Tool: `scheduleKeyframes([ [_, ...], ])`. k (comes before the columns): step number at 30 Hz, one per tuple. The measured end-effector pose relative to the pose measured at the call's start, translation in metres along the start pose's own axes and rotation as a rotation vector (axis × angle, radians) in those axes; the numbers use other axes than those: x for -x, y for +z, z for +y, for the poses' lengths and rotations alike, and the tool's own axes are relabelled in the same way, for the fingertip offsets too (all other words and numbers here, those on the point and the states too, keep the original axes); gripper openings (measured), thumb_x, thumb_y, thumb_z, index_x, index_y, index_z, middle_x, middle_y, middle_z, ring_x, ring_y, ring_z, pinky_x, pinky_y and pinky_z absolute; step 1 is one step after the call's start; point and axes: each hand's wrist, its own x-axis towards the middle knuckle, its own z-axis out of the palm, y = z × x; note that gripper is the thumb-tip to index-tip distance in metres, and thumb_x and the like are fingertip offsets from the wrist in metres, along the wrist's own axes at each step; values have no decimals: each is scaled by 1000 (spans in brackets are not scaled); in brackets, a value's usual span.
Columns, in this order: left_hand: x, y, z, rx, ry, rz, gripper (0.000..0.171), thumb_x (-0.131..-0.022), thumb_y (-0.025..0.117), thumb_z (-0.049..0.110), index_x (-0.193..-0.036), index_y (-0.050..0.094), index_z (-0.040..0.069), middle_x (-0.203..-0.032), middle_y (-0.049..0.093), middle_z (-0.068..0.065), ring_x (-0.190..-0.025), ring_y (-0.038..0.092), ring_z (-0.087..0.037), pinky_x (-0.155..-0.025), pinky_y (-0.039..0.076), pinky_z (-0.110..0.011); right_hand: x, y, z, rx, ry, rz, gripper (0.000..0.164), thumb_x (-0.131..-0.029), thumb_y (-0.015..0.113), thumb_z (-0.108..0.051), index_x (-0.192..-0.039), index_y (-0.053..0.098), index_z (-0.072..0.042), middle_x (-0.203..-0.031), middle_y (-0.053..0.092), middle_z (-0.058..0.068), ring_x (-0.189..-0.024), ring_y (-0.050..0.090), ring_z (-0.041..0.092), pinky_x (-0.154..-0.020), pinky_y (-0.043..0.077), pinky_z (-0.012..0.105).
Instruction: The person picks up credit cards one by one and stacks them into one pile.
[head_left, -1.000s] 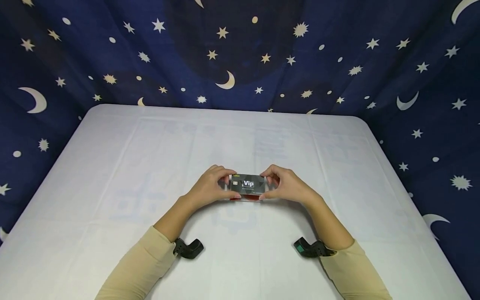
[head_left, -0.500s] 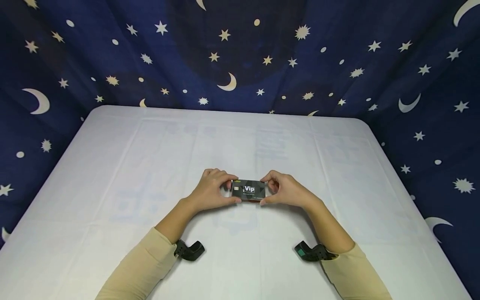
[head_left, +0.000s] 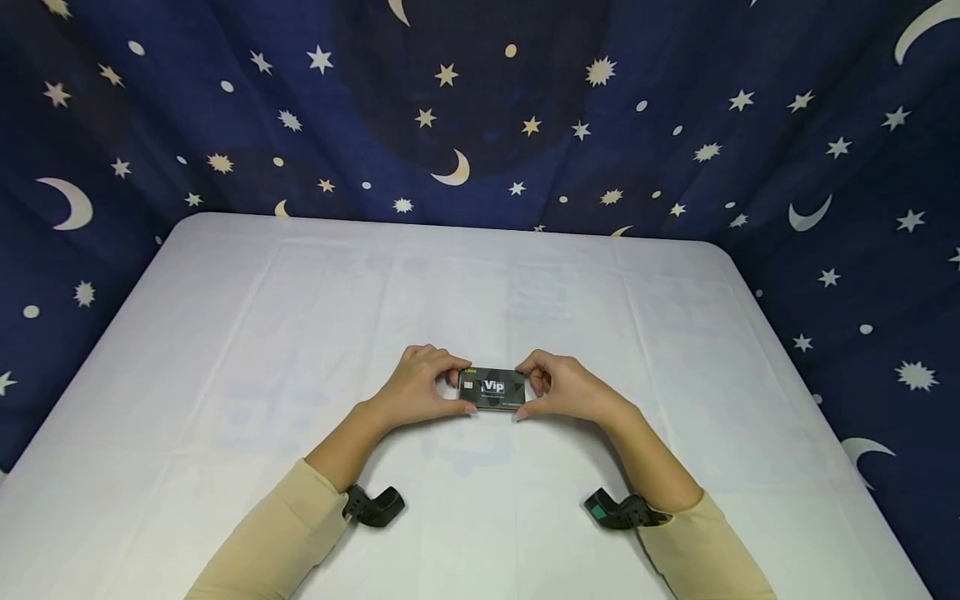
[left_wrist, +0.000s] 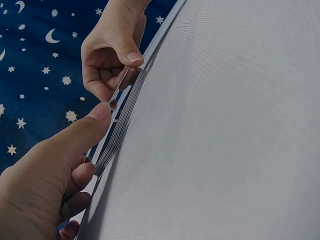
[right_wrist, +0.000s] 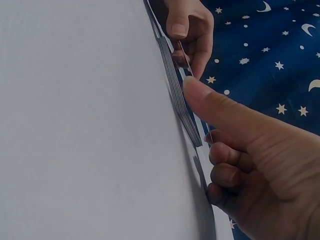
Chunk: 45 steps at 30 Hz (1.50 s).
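A dark plastic card (head_left: 492,389) marked "Vip", with a gold chip, lies face up between both hands at the table's middle. My left hand (head_left: 420,387) pinches its left end between thumb and fingers. At the opposite end, my right hand (head_left: 573,388) pinches it the same way. Both wrist views show the card edge-on, a small gap above a neat stack of cards (left_wrist: 120,131) on the tabletop. From the head view the stack is almost wholly hidden under the held card.
White cloth covers the table (head_left: 360,283), with faint creases and marks. A dark blue curtain (head_left: 480,108) with moons and stars hangs behind and at the sides. Black wrist devices (head_left: 375,506) sit at the cuffs of the beige sleeves (head_left: 273,529).
Both hands have brought the dark card slightly down and toward the person. The red card visible beneath its near edge one second ago is now covered.
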Motion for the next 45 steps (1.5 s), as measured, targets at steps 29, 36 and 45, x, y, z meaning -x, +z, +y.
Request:
scheduleKeyframes([
  [29,0,1,-4,-45,23,-16,63,-65,81,51,-114,66,14,-78,51,11,-82,45,-12,-96,33,-41,-2,2,-2,69,-13,-6,60,-65,86,-32,-111,60,-5,-74,50,0,-65,44,11,-60,40,24],
  [36,-1,1,-4,-67,29,-39,62,-66,80,52,-114,66,14,-78,49,13,-81,43,-11,-97,32,-39,-2,1,-2,82,-9,-10,60,-65,86,-31,-113,59,-5,-75,50,-1,-66,44,11,-60,39,24],
  [45,-1,0,-3,-79,13,-53,62,-66,80,52,-114,65,15,-78,49,12,-82,43,-12,-98,31,-40,-1,1,-3,75,0,-15,59,-66,86,-31,-113,59,-6,-75,50,0,-64,43,11,-59,38,24],
])
